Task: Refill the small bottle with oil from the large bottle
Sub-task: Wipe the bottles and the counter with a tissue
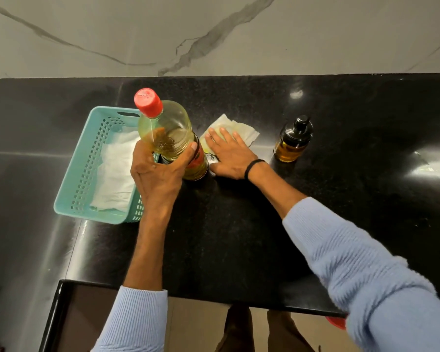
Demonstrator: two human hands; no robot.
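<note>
The large oil bottle (172, 130), clear plastic with yellow oil and a red cap on, stands tilted toward me on the black counter. My left hand (158, 171) is wrapped around its middle. My right hand (229, 153) lies flat with fingers spread on a white paper napkin (241, 129) just right of the bottle's base. The small dark glass bottle (293, 141), with a black pump top on and amber oil in its lower half, stands upright to the right of my right hand, apart from it.
A teal perforated basket (87, 168) holding white paper towel sits left of the large bottle, touching my left hand's side. The black counter (239, 224) ends at a front edge near my sleeves. A marble wall rises behind.
</note>
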